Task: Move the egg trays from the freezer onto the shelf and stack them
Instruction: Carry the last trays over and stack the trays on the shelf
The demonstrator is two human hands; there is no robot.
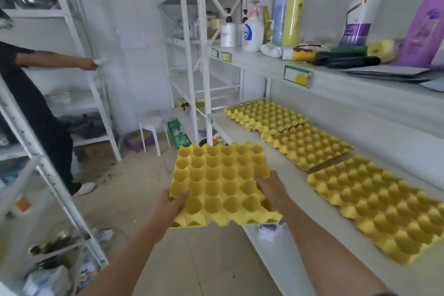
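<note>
I hold a yellow egg tray [221, 180] flat in front of me, cups facing up, over the floor just left of the white shelf [276, 247]. My left hand [171, 204] grips its near left corner and my right hand [272, 190] grips its right edge. On the shelf board lie three more yellow egg trays side by side: a near one [382, 206], a middle one [307, 145] and a far one [264, 115]; the far two overlap at their edges. No freezer is in view.
The shelf above [336, 74] carries bottles, soap dispensers and flat packages. White racks stand at the left and back. A person in dark clothes [36, 108] stands at the left, reaching to a rack. A white stool [153, 132] and a green basket [177, 134] sit on the floor.
</note>
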